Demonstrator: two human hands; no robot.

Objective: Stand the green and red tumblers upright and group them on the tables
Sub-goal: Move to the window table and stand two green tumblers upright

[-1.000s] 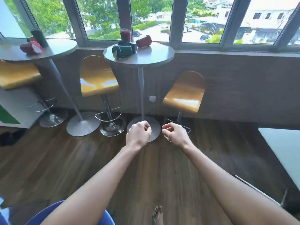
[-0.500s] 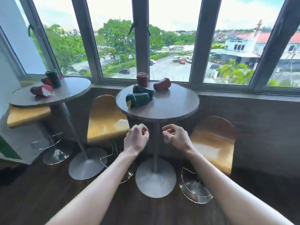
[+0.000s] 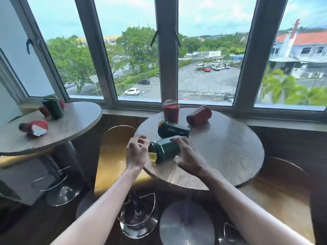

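On the near round table (image 3: 230, 156) a green tumbler (image 3: 163, 150) lies on its side at the front left edge. My right hand (image 3: 187, 155) is wrapped around its body. My left hand (image 3: 137, 153) hovers at its lid end with curled fingers, holding nothing. Behind it a second green tumbler (image 3: 173, 131) lies on its side. A red tumbler (image 3: 171, 111) stands upright at the back, and another red tumbler (image 3: 199, 115) lies tipped over to its right. On the left table (image 3: 70, 124) a green tumbler (image 3: 53, 106) stands upright and a red one (image 3: 34, 128) lies down.
A yellow bar stool (image 3: 113, 156) stands between the two tables, a brown one (image 3: 283, 183) at the right. Another red object (image 3: 43, 110) sits behind the left table's green tumbler. Windows run along the back wall. Chrome stool bases and table feet crowd the floor.
I have moved close to the near table. Both hands rose from in front of it to its front edge, and my right hand closed on the nearest green tumbler.
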